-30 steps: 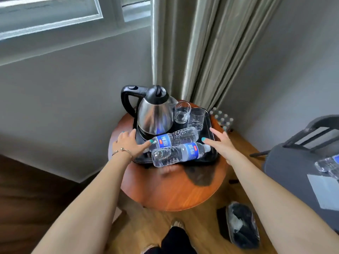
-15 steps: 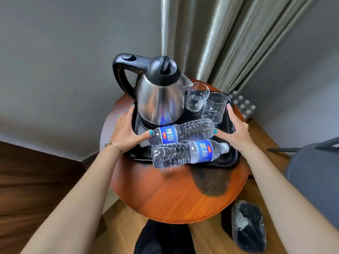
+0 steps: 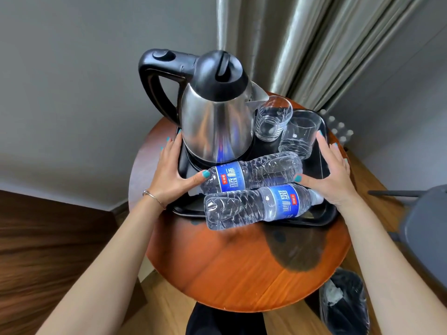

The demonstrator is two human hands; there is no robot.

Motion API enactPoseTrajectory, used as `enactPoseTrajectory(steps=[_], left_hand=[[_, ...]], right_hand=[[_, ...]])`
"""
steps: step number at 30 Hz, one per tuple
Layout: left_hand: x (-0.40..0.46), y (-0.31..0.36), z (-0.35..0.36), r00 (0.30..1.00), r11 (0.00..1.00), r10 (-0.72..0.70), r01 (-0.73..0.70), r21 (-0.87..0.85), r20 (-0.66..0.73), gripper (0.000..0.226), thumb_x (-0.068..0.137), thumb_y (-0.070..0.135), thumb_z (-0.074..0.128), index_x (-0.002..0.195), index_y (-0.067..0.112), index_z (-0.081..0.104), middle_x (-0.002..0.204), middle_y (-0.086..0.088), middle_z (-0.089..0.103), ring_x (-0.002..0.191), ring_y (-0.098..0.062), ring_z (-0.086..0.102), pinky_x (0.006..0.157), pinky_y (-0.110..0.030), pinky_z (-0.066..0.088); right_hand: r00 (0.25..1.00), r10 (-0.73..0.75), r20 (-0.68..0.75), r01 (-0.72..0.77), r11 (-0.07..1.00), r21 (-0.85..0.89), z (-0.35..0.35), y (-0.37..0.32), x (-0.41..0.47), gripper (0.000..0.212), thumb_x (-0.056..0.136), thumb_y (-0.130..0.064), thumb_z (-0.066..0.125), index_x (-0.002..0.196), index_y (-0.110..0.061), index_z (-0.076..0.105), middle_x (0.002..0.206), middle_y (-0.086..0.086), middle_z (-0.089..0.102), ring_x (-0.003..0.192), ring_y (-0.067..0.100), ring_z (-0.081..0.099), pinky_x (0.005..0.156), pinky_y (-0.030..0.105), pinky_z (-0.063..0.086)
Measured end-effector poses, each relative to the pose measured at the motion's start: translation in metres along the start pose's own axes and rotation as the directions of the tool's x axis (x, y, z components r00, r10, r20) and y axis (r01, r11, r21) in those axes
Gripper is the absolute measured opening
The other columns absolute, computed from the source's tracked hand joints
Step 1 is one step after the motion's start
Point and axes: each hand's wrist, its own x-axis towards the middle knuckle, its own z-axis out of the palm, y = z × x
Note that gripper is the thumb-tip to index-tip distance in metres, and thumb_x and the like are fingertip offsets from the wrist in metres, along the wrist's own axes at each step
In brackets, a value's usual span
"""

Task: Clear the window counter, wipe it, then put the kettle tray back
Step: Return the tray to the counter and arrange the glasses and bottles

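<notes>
Flanking the black tray (image 3: 325, 220) at frame centre: left hand (image 3: 169, 174) flat against its left rim, right hand (image 3: 335, 175) against its right rim. Fingers straight, nothing clasped; thumbs splayed inward onto the upper bottle (image 3: 254, 172). Forearms outstretched. Tray sits on the round wooden worktop (image 3: 229, 267), carrying the kettle (image 3: 217, 126).

One head-worn wide-angle camera looks forward and steeply down, close above the round table (image 3: 229, 269). Both forearms enter from the lower corners; the left hand (image 3: 173, 172) and right hand (image 3: 332, 172) sit near mid-frame.
</notes>
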Motion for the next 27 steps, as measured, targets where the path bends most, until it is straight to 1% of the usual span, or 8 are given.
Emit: enactPoseTrajectory(steps=[4, 6, 8, 10, 13, 18, 22, 27], left_hand=[[0.001, -0.001, 0.000, 1.000, 0.999, 0.006, -0.006, -0.037, 0.002, 0.112, 0.065, 0.069, 0.060, 0.154, 0.025, 0.010, 0.161, 0.008, 0.010, 0.144, -0.009, -0.006, 0.116, -0.028, 0.000], [0.000, 0.000, 0.000, 1.000, 0.999, -0.001, 0.001, -0.048, 0.002, 0.112, 0.064, 0.069, 0.061, 0.154, 0.027, 0.010, 0.161, 0.009, 0.009, 0.143, -0.007, -0.006, 0.115, -0.024, 0.000], [0.000, 0.000, 0.000, 1.000, 0.999, -0.007, 0.007, -0.053, 0.003, 0.112, 0.063, 0.070, 0.061, 0.154, 0.029, 0.009, 0.160, 0.012, 0.009, 0.144, -0.006, -0.006, 0.113, -0.022, 0.001], [-0.001, -0.001, -0.002, 1.000, 0.998, -0.011, 0.011, -0.065, 0.001, 0.113, 0.063, 0.069, 0.062, 0.154, 0.030, 0.009, 0.160, 0.012, 0.010, 0.146, -0.007, -0.002, 0.115, -0.024, 0.006], [0.000, -0.005, -0.005, 1.000, 0.997, 0.010, -0.010, -0.080, -0.001, 0.112, 0.064, 0.067, 0.065, 0.154, 0.027, 0.011, 0.160, 0.009, 0.014, 0.148, -0.010, 0.005, 0.120, -0.037, 0.014], [-0.002, -0.007, -0.010, 1.000, 0.994, 0.004, -0.004, -0.107, 0.002, 0.113, 0.064, 0.067, 0.066, 0.154, 0.025, 0.012, 0.160, 0.007, 0.014, 0.147, -0.008, 0.006, 0.120, -0.035, 0.014], [-0.006, -0.003, -0.016, 1.000, 0.993, 0.008, -0.010, -0.117, -0.015, 0.114, 0.063, 0.067, 0.065, 0.154, 0.023, 0.013, 0.160, 0.006, 0.015, 0.147, -0.011, 0.007, 0.120, -0.035, 0.014], [-0.010, 0.012, -0.036, 1.000, 0.993, -0.004, 0.000, -0.119, -0.030, 0.111, 0.064, 0.068, 0.065, 0.154, 0.027, 0.014, 0.159, 0.007, 0.018, 0.147, -0.014, 0.012, 0.119, -0.037, 0.017]], right_hand=[[1.000, -0.013, 0.015, 0.012, 0.998, 0.059, 0.000, -0.005, -0.002, 0.115, 0.038, -0.091, 0.065, 0.138, -0.070, 0.012, 0.164, -0.003, 0.005, 0.148, 0.007, -0.014, 0.114, 0.035, -0.009], [1.000, -0.014, 0.015, 0.012, 0.992, 0.122, -0.001, -0.008, -0.005, 0.113, 0.038, -0.082, 0.073, 0.135, -0.073, 0.016, 0.164, -0.004, 0.004, 0.147, 0.005, -0.013, 0.116, 0.039, -0.001], [1.000, -0.024, 0.008, 0.022, 0.985, 0.169, -0.001, -0.013, -0.007, 0.108, 0.041, -0.072, 0.080, 0.130, -0.075, 0.018, 0.164, -0.005, 0.003, 0.143, -0.002, -0.010, 0.112, 0.033, 0.005], [0.999, -0.032, 0.004, 0.030, 0.984, 0.176, -0.002, -0.019, -0.009, 0.108, 0.044, -0.064, 0.084, 0.130, -0.073, 0.019, 0.164, -0.005, 0.003, 0.142, -0.003, -0.009, 0.109, 0.028, 0.006], [0.999, -0.038, -0.005, 0.038, 0.985, 0.170, -0.001, -0.024, -0.010, 0.108, 0.050, -0.052, 0.087, 0.132, -0.068, 0.020, 0.164, -0.003, 0.003, 0.147, 0.003, -0.008, 0.108, 0.027, 0.006], [0.997, -0.071, -0.026, 0.075, 0.982, 0.174, 0.000, -0.027, -0.011, 0.108, 0.047, -0.052, 0.086, 0.133, -0.069, 0.022, 0.161, -0.003, 0.011, 0.147, 0.005, 0.002, 0.110, 0.027, 0.011], [0.995, -0.089, -0.034, 0.093, 0.983, 0.156, -0.003, -0.031, -0.008, 0.111, 0.049, -0.051, 0.085, 0.142, -0.058, 0.025, 0.154, -0.011, 0.022, 0.135, -0.008, 0.018, 0.106, 0.018, 0.017], [0.993, -0.111, -0.031, 0.115, 0.980, 0.162, -0.010, -0.047, -0.009, 0.107, 0.051, -0.048, 0.084, 0.142, -0.056, 0.028, 0.154, -0.010, 0.024, 0.139, -0.001, 0.018, 0.111, 0.028, 0.019]])
